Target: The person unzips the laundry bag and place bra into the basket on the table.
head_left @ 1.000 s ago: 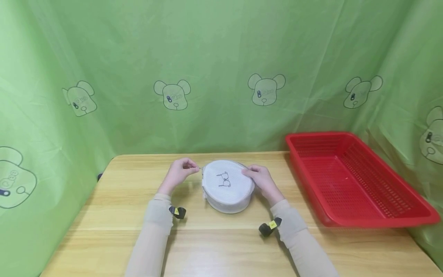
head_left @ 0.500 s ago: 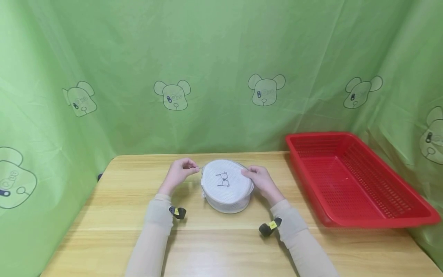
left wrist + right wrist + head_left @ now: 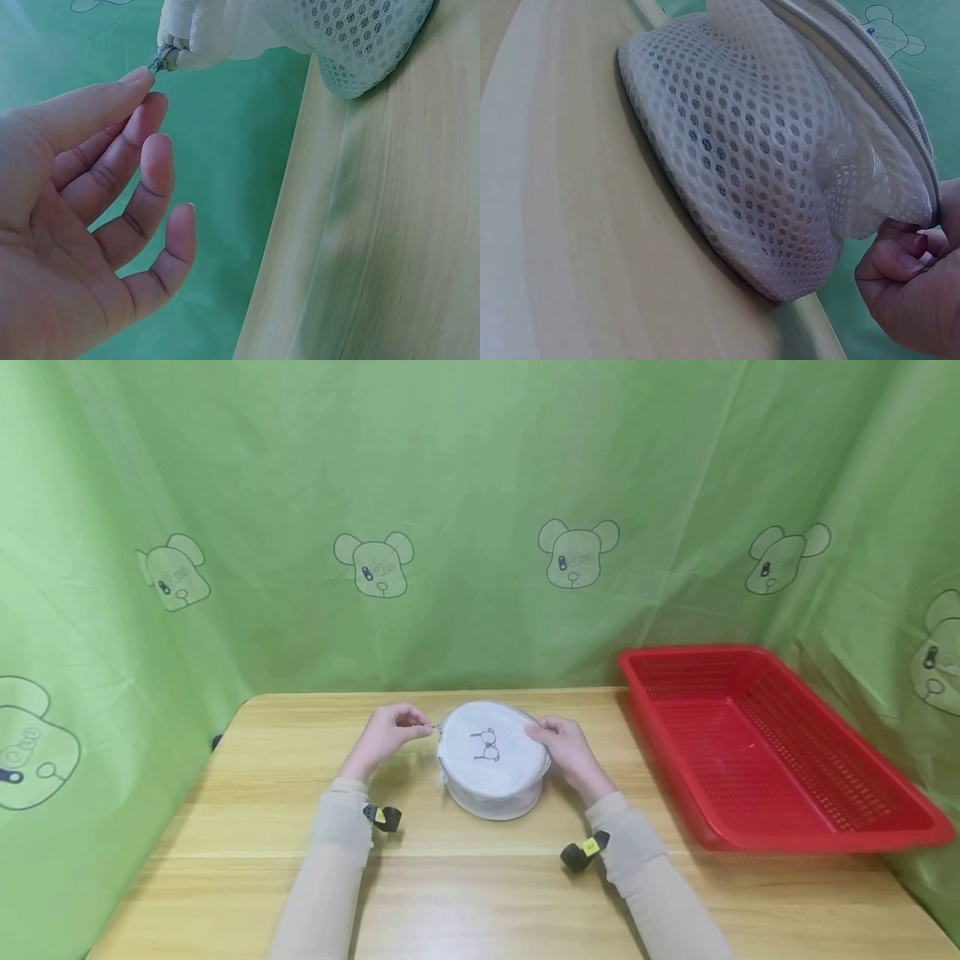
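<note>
A round white mesh laundry bag (image 3: 495, 777) with a line-drawn figure on its lid stands on the wooden table. My left hand (image 3: 387, 735) is at its left side; thumb and index finger pinch the small metal zipper pull (image 3: 163, 60), the other fingers loosely bent. On the far right side of the rim, my right hand (image 3: 568, 749) grips the bag's edge, thumb on top of the lid. Its curled fingers bunch the mesh just below the zipper (image 3: 881, 79), as the right wrist view shows. The bag's inside is hidden except for vague shading through the mesh.
A large red plastic basket (image 3: 813, 842) with perforated walls stands on the right of the table (image 3: 225, 860). Green curtains (image 3: 472, 635) with bear-head prints hang behind and at both sides.
The bag's lid has risen slightly and tilted a little more toward me. Both hands stay at nearly the same spots, keeping their grips on the zipper pull and the rim.
</note>
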Demonstrator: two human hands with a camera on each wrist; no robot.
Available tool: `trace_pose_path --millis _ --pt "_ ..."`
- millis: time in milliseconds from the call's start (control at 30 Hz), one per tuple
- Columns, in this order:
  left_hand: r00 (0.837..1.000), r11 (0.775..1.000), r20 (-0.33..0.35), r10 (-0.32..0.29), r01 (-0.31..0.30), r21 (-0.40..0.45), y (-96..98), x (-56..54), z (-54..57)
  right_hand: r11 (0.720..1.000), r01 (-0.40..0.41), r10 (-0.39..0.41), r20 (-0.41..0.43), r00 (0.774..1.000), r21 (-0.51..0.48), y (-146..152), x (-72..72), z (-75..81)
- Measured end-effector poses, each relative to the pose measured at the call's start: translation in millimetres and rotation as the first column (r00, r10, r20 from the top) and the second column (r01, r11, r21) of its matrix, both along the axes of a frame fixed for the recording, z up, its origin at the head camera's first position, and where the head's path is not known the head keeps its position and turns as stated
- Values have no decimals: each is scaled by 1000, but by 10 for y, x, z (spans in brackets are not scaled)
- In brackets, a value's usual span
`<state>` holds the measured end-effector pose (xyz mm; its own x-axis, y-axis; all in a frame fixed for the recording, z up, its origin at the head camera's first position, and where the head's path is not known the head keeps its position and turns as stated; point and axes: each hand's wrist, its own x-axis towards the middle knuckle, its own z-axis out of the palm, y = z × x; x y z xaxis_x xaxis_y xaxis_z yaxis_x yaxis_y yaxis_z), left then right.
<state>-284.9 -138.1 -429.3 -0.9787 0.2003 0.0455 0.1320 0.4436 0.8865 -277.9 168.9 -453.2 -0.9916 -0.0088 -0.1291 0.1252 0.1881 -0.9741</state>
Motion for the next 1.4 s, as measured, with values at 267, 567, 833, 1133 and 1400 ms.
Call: trace_pose_path --millis 267,567,833,1133,1400 --pt "1000 1000 9 -28 28 11 -18 7 5 1000 22 -22 2 1000 -7 -13 -6 1" --pt "999 999 23 -40 40 2 -28 10 -3 1000 15 -15 15 1000 -7 10 -30 -31" --pt "998 999 36 -43 44 -25 -30 -1 -39 998 -63 63 4 998 -3 53 -41 -50" --pt "994 997 88 -68 71 -35 -33 3 -106 980 -192 194 49 980 -47 169 -71 -36" --pt "992 996 108 -67 73 -45 -30 -7 -170 974 -221 222 43 974 -42 271 -78 -9"
